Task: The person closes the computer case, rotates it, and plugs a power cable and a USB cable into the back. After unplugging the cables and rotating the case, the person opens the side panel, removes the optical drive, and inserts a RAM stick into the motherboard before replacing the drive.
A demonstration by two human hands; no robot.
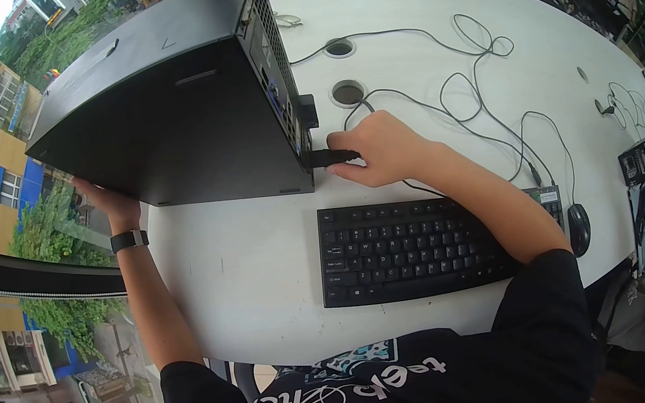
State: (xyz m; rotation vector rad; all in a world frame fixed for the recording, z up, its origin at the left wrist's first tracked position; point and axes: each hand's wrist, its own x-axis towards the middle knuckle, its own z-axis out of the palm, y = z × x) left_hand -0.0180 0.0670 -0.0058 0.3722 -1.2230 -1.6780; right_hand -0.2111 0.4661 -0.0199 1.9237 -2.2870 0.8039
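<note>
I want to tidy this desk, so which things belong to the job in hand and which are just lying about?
Likely in the job:
Computer tower, left hand at its lower edge
Black plug, right hand gripping it at the tower's back

Likely just lying about:
Keyboard
Mouse
Looped cables

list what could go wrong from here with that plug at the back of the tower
The plug in the right hand could strain its port if moved at an angle against the black tower. The tower might shift if pushed, should the left hand at its far end not be bracing it; its fingers are partly hidden. The right forearm crosses over the keyboard, so it may bump keys.
</note>
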